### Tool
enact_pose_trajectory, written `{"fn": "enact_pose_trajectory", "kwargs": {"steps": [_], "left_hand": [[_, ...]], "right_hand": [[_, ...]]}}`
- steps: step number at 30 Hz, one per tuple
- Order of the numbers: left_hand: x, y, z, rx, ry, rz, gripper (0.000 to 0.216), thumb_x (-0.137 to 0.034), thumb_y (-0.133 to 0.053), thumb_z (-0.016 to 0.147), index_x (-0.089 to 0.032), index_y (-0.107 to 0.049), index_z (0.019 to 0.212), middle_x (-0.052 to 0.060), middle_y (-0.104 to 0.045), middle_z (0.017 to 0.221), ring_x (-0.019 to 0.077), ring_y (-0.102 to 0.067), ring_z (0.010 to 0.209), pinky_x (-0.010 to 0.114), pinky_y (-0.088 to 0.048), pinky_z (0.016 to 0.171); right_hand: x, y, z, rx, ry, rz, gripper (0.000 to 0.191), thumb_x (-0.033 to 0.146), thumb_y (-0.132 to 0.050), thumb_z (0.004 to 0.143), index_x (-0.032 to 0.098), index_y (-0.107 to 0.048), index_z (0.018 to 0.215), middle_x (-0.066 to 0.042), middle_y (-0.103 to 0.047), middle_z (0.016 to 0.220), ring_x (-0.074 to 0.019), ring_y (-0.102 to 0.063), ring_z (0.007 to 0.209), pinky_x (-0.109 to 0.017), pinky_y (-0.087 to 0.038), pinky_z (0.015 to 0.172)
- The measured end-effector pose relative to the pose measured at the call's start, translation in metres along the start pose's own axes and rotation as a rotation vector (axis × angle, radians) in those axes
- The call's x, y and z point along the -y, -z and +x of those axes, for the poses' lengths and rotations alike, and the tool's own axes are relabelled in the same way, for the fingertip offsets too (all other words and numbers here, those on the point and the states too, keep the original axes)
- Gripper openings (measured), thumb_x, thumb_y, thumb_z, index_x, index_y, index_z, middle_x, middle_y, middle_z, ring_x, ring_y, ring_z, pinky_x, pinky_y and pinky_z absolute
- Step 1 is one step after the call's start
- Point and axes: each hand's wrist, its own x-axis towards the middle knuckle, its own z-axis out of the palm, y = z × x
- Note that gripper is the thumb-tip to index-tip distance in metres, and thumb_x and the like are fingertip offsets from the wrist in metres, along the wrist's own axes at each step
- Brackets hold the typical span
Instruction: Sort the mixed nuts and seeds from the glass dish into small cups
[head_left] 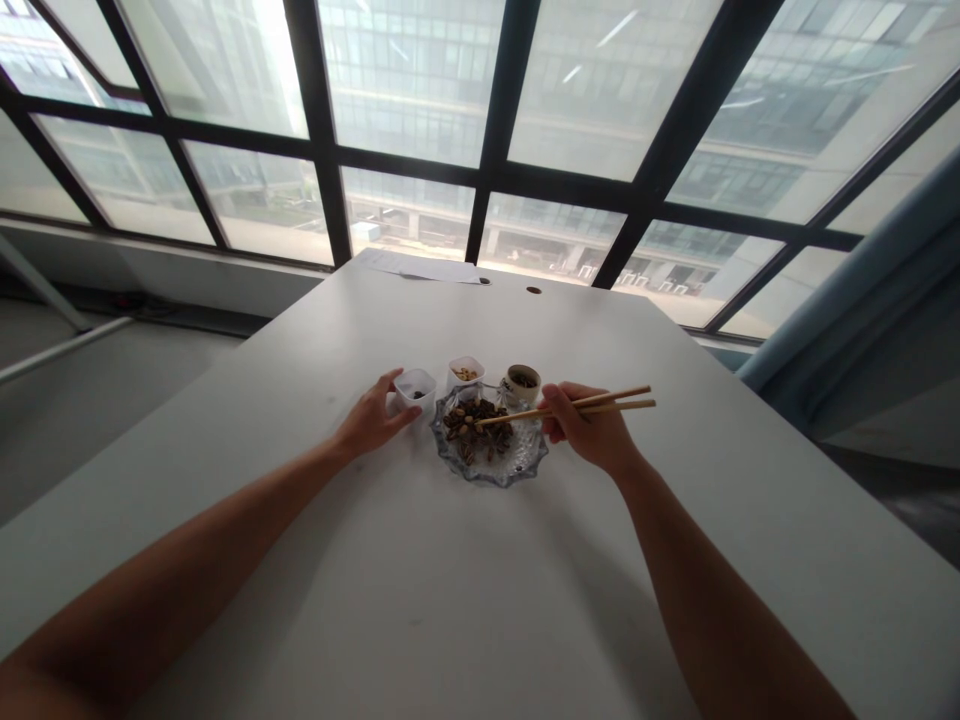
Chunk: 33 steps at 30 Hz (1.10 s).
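My right hand [589,425] is closed on a pair of wooden chopsticks [615,400], whose tips reach into a heap of mixed seeds and nuts [480,425]. That heap lies in a scalloped clear glass dish [525,460]. With thumb and fingers around its side, my left hand [375,415] grips a small white cup [415,385] that has a few dark bits at the bottom. Behind the dish stands another white cup [466,368] with yellowish nuts in it. A round beige cup [523,383] of dark pieces is beside it, near my right hand. Whether the tips pinch anything is too small to tell.
Everything stands on a white table [420,600]. At its far end lie sheets of paper [424,268], near two round holes in the tabletop. Large dark-framed windows rise beyond, and a blue curtain [862,290] hangs on the right.
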Motion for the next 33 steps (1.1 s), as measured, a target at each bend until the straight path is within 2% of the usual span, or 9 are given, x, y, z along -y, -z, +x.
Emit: {"fn": "enact_pose_trajectory", "kwargs": {"steps": [3, 6, 14, 22, 33], "left_hand": [[-0.001, 0.000, 0.000, -0.010, -0.011, -0.007, 0.080, -0.059, -0.063, 0.078, -0.015, -0.043, 0.142, 0.016, -0.068, 0.120, 0.0315, -0.067, 0.110, 0.046, -0.051, 0.097], [-0.001, 0.001, 0.000, -0.016, -0.019, -0.012, 0.078, -0.058, -0.064, 0.078, -0.016, -0.045, 0.141, 0.016, -0.069, 0.121, 0.0313, -0.067, 0.111, 0.045, -0.051, 0.098], [-0.002, 0.002, 0.000, -0.002, -0.010, -0.019, 0.078, -0.059, -0.063, 0.078, -0.015, -0.046, 0.140, 0.016, -0.069, 0.118, 0.0303, -0.067, 0.109, 0.044, -0.051, 0.096], [-0.003, 0.004, -0.002, -0.002, 0.005, -0.020, 0.077, -0.059, -0.064, 0.077, -0.016, -0.048, 0.139, 0.014, -0.070, 0.117, 0.0303, -0.068, 0.107, 0.044, -0.052, 0.096], [-0.003, 0.004, -0.002, 0.015, 0.016, -0.026, 0.078, -0.061, -0.063, 0.078, -0.016, -0.047, 0.140, 0.014, -0.070, 0.116, 0.0299, -0.068, 0.106, 0.043, -0.052, 0.095]], "right_hand": [[-0.004, 0.004, 0.003, -0.112, -0.044, 0.048, 0.063, 0.079, -0.057, 0.079, 0.018, -0.065, 0.066, -0.003, -0.061, 0.047, -0.0131, -0.053, 0.036, -0.024, -0.042, 0.035], [-0.007, 0.008, 0.006, -0.154, -0.075, 0.069, 0.065, 0.081, -0.058, 0.076, 0.018, -0.063, 0.063, -0.003, -0.060, 0.045, -0.0125, -0.052, 0.035, -0.024, -0.041, 0.034], [-0.003, 0.001, 0.002, 0.009, -0.058, 0.021, 0.062, 0.079, -0.059, 0.078, 0.018, -0.065, 0.066, -0.004, -0.062, 0.050, -0.0135, -0.055, 0.040, -0.024, -0.043, 0.037], [-0.004, 0.004, 0.001, -0.015, -0.029, 0.010, 0.062, 0.077, -0.058, 0.080, 0.018, -0.065, 0.066, -0.003, -0.063, 0.051, -0.0129, -0.055, 0.041, -0.023, -0.043, 0.038], [-0.005, -0.003, 0.000, 0.064, -0.034, 0.032, 0.057, 0.074, -0.061, 0.079, 0.019, -0.064, 0.066, -0.003, -0.065, 0.053, -0.0127, -0.057, 0.043, -0.023, -0.046, 0.041]]}}
